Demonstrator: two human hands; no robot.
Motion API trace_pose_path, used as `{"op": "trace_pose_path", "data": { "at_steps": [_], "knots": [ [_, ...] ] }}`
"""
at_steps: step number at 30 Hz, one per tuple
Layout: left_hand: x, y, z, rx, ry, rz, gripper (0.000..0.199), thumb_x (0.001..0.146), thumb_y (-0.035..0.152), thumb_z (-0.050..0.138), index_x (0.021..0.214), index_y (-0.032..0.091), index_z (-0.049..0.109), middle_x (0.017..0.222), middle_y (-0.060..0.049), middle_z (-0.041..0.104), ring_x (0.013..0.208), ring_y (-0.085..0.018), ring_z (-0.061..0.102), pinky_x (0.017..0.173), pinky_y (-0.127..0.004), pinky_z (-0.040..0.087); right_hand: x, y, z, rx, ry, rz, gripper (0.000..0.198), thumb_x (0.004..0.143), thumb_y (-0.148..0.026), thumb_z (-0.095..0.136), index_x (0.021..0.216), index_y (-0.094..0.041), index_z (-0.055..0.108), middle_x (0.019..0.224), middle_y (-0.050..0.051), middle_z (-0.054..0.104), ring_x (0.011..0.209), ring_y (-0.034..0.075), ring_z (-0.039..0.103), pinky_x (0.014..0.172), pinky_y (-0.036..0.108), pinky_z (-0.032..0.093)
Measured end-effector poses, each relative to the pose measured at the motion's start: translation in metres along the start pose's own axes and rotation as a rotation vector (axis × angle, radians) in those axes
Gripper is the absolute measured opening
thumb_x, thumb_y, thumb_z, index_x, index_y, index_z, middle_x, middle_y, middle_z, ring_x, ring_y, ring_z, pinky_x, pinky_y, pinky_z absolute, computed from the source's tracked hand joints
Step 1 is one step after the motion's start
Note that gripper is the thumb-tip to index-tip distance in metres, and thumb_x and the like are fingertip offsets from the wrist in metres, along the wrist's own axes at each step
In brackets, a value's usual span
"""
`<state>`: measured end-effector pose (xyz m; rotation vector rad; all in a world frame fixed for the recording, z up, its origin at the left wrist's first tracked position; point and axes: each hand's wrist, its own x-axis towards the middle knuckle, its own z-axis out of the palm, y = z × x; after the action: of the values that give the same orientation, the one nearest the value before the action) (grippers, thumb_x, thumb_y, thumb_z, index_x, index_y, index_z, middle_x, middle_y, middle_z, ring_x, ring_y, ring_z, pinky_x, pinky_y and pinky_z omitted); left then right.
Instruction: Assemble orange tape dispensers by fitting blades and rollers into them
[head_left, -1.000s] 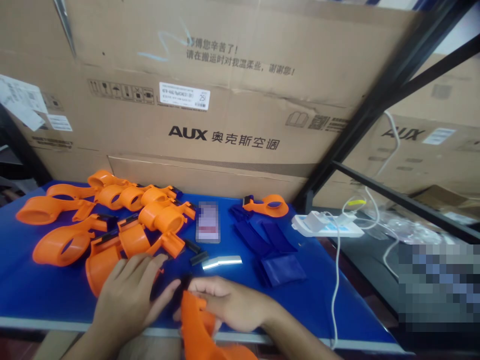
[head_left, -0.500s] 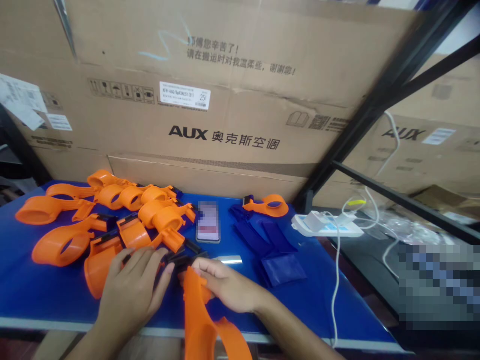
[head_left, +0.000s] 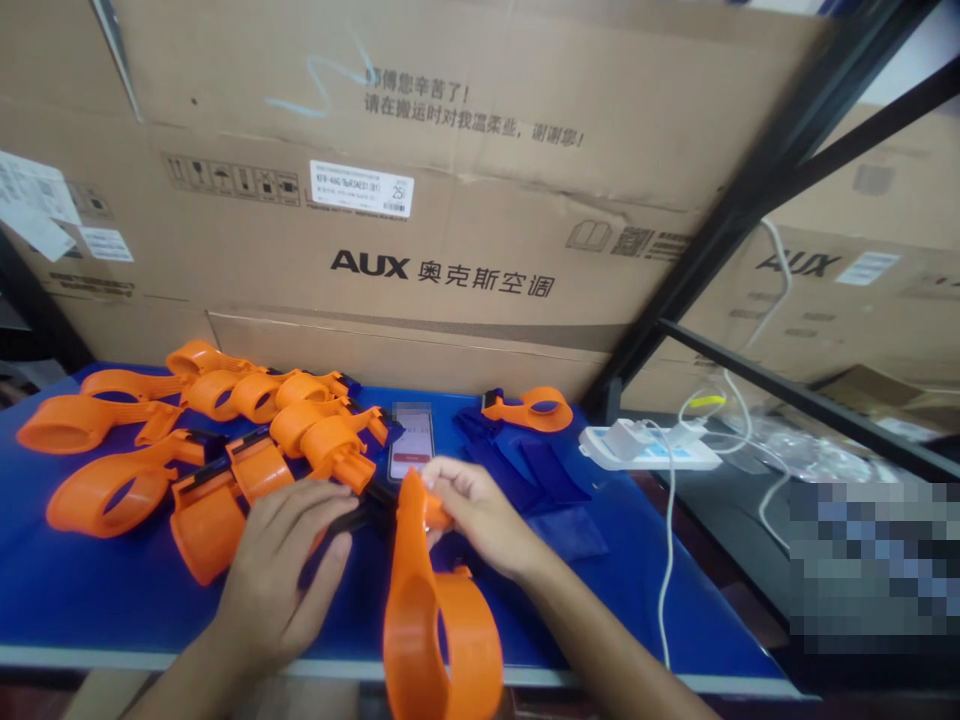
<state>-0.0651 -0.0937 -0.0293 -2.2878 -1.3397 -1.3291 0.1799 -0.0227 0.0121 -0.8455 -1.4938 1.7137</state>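
Two hands meet at the worktop's [head_left: 90, 590] front edge; right hand [head_left: 480, 515] has fingers pinched on an orange ring piece [head_left: 439, 610] overhanging that edge; left hand [head_left: 289, 570] lies curled on a black strip [head_left: 360, 512], grip unclear; more orange pieces [head_left: 225, 440] crowd the back-left corner; phone [head_left: 412, 440], blue pouches [head_left: 540, 480] mid-worktop; cardboard boxes [head_left: 450, 200] behind.

A storeroom workshop: stacked air-conditioner cartons [head_left: 420, 200], a black metal rack [head_left: 757, 190], orange plastic parts [head_left: 225, 440] spread on a blue bench [head_left: 90, 600].

orange ring piece [head_left: 439, 625]: smooth glossy plastic | table [head_left: 90, 590]: smooth blue | boxes [head_left: 480, 180]: matt cardboard
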Motion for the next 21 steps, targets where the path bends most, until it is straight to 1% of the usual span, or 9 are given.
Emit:
{"op": "trace_pose_path", "data": {
  "at_steps": [3, 5, 7, 9, 13, 15, 17, 19, 21],
  "knots": [
    [0.016, 0.018, 0.007, -0.346, -0.114, -0.236, 0.043, 0.104, 0.025, 0.045, 0.147, 0.027, 0.049, 0.14, -0.012, 0.066, 0.121, -0.027, 0.067, 0.093, -0.044, 0.058, 0.012, -0.022, -0.01, -0.129, 0.147, -0.129, 0.039, 0.092, -0.058, 0.066, 0.097, -0.019, 0.061, 0.056, -0.004, 0.064, 0.039, 0.012, 0.058, 0.04, 0.021, 0.047],
    [0.033, 0.03, 0.016, -0.453, -0.239, -0.321, 0.052, 0.106, 0.031, 0.043, 0.158, 0.03, 0.036, 0.151, -0.013, 0.058, 0.13, -0.028, 0.062, 0.097, -0.046, 0.058, 0.022, -0.034, -0.017, -0.196, 0.238, -0.22, 0.036, 0.093, -0.054, 0.067, 0.099, -0.019, 0.064, 0.05, -0.006, 0.059, 0.034, 0.01, 0.051, 0.034, 0.018, 0.04],
    [0.048, 0.037, 0.025, -0.454, -0.318, -0.393, 0.059, 0.106, 0.039, 0.045, 0.162, 0.032, 0.028, 0.161, -0.012, 0.047, 0.143, -0.031, 0.051, 0.109, -0.054, 0.05, 0.032, -0.041, -0.022, -0.222, 0.303, -0.288, 0.035, 0.093, -0.054, 0.067, 0.097, -0.018, 0.066, 0.047, -0.007, 0.057, 0.031, 0.008, 0.046, 0.032, 0.017, 0.035],
    [0.06, 0.04, 0.033, -0.44, -0.353, -0.457, 0.063, 0.105, 0.046, 0.045, 0.163, 0.033, 0.026, 0.166, -0.011, 0.04, 0.15, -0.033, 0.041, 0.119, -0.06, 0.038, 0.039, -0.042, -0.026, -0.242, 0.346, -0.324, 0.036, 0.093, -0.054, 0.067, 0.095, -0.018, 0.067, 0.045, -0.007, 0.056, 0.03, 0.008, 0.043, 0.031, 0.017, 0.033],
    [0.073, 0.04, 0.042, -0.509, -0.368, -0.514, 0.075, 0.099, 0.054, 0.055, 0.165, 0.031, 0.026, 0.167, -0.011, 0.037, 0.153, -0.037, 0.034, 0.124, -0.061, 0.026, 0.043, -0.035, -0.031, -0.255, 0.371, -0.36, 0.036, 0.093, -0.054, 0.068, 0.092, -0.017, 0.068, 0.044, -0.007, 0.053, 0.03, 0.007, 0.039, 0.031, 0.017, 0.032],
    [0.082, 0.04, 0.045, -0.665, -0.369, -0.548, 0.079, 0.096, 0.053, 0.061, 0.164, 0.031, 0.028, 0.167, -0.011, 0.038, 0.153, -0.037, 0.034, 0.125, -0.059, 0.026, 0.043, -0.032, -0.031, -0.245, 0.386, -0.391, 0.036, 0.093, -0.053, 0.068, 0.091, -0.017, 0.068, 0.045, -0.007, 0.053, 0.031, 0.006, 0.039, 0.032, 0.018, 0.03],
    [0.095, 0.041, 0.051, -0.908, -0.362, -0.592, 0.073, 0.097, 0.05, 0.061, 0.161, 0.031, 0.035, 0.163, -0.01, 0.045, 0.149, -0.035, 0.041, 0.123, -0.054, 0.032, 0.045, -0.032, -0.029, -0.219, 0.398, -0.425, 0.035, 0.092, -0.053, 0.07, 0.09, -0.018, 0.068, 0.046, -0.007, 0.053, 0.034, 0.007, 0.041, 0.034, 0.018, 0.031],
    [0.11, 0.042, 0.058, -1.133, -0.355, -0.63, 0.064, 0.097, 0.045, 0.062, 0.156, 0.028, 0.044, 0.153, -0.011, 0.057, 0.138, -0.032, 0.055, 0.116, -0.047, 0.042, 0.047, -0.033, -0.027, -0.194, 0.402, -0.444, 0.036, 0.091, -0.054, 0.07, 0.09, -0.018, 0.068, 0.05, -0.006, 0.054, 0.037, 0.009, 0.044, 0.036, 0.02, 0.033],
    [0.122, 0.04, 0.064, -1.261, -0.331, -0.692, 0.056, 0.094, 0.041, 0.066, 0.146, 0.022, 0.055, 0.136, -0.012, 0.069, 0.118, -0.028, 0.068, 0.101, -0.039, 0.053, 0.049, -0.035, -0.029, -0.202, 0.392, -0.436, 0.041, 0.095, -0.059, 0.063, 0.094, -0.019, 0.068, 0.055, -0.004, 0.058, 0.041, 0.01, 0.047, 0.038, 0.021, 0.036]
  ]
}}
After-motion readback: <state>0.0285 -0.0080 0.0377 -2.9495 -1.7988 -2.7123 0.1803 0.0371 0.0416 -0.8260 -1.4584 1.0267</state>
